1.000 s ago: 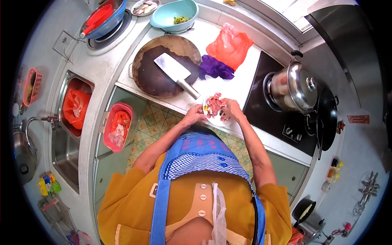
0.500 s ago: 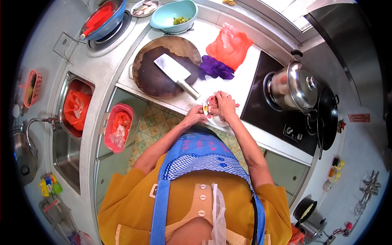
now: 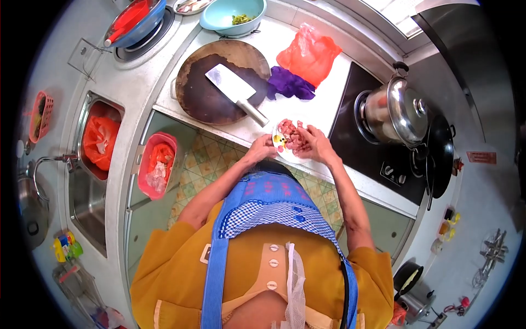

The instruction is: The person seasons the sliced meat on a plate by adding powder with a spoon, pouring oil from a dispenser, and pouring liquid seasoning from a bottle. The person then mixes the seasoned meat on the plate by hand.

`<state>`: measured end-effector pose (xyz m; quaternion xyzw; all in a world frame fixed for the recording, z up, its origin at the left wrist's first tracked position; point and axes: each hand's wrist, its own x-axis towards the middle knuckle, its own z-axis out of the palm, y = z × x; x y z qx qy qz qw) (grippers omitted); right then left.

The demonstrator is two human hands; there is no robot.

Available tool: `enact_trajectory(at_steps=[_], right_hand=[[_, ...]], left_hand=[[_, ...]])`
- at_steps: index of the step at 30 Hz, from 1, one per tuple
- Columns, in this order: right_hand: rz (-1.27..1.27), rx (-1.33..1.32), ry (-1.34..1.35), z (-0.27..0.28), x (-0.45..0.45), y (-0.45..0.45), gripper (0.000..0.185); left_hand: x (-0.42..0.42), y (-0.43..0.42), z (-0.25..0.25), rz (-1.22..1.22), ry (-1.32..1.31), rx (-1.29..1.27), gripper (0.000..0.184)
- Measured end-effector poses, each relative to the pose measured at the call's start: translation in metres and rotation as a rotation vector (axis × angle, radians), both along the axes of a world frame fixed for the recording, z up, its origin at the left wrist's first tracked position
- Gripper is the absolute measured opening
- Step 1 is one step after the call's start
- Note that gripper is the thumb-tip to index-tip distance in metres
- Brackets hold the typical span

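A small white plate (image 3: 289,157) with a coloured pattern sits at the counter's front edge, bearing a pile of chopped raw meat (image 3: 293,136). My left hand (image 3: 262,148) is closed on the plate's left rim. Curled over the right side of the pile, my right hand (image 3: 319,146) has its fingers against the meat; their tips are partly hidden. Left of the plate, a cleaver (image 3: 230,86) lies across a round wooden chopping board (image 3: 192,104), its handle pointing toward the plate.
Behind the plate lie a purple cloth (image 3: 290,84) and a red plastic bag (image 3: 309,55). A steel pot (image 3: 392,112) and black wok (image 3: 440,148) stand on the stove at right. At left are a sink (image 3: 90,205) and pink bin (image 3: 157,165). A teal bowl (image 3: 230,19) stands at the back.
My right hand has drawn back to the right from on top of the meat, uncovering more of the pile. My left hand stays at the plate's rim.
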<state>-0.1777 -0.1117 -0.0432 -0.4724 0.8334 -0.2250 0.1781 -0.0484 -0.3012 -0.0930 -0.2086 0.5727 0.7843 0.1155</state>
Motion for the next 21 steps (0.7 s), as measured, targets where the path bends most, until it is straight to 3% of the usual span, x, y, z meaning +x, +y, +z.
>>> enact_trajectory(at_steps=[2, 4, 6, 7, 9, 12, 14, 16, 18, 20, 21], right_hand=[[-0.141, 0.14, 0.205, -0.014, 0.017, 0.003, 0.083], [-0.17, 0.044, 0.229, -0.026, 0.018, 0.001, 0.085], [-0.312, 0.081, 0.086, -0.036, 0.012, -0.003, 0.062], [-0.319, 0.079, 0.084, -0.039, 0.008, -0.002, 0.062], [-0.421, -0.02, -0.221, -0.042, -0.004, 0.0, 0.038], [-0.511, -0.003, -0.229, 0.002, 0.003, -0.01, 0.028], [-0.434, -0.064, -0.222, 0.018, 0.009, -0.012, 0.038], [-0.328, -0.232, -0.504, 0.03, 0.018, -0.017, 0.046], [-0.31, -0.187, -0.544, 0.026, 0.025, -0.017, 0.057], [-0.235, -0.107, 0.066, 0.017, 0.031, -0.021, 0.066], [-0.225, 0.077, 0.159, 0.016, 0.031, -0.025, 0.073]], left_hand=[[0.0, -0.002, -0.001, -0.049, -0.033, -0.018, 0.045], [0.0, -0.002, -0.001, -0.056, -0.022, -0.012, 0.044], [-0.001, -0.003, -0.001, -0.049, -0.012, 0.003, 0.043], [0.001, -0.002, -0.002, -0.046, -0.003, 0.02, 0.042], [-0.002, -0.002, -0.005, -0.057, 0.014, 0.014, 0.041], [0.0, -0.003, -0.006, -0.066, 0.017, 0.002, 0.04], [-0.001, -0.001, -0.004, -0.073, 0.012, -0.002, 0.039], [-0.001, -0.002, -0.003, -0.073, 0.017, -0.001, 0.039], [-0.001, -0.002, -0.003, -0.07, 0.016, 0.009, 0.039], [-0.001, -0.002, -0.004, -0.066, 0.014, 0.02, 0.039], [-0.001, -0.002, -0.004, -0.066, 0.015, 0.028, 0.039]])
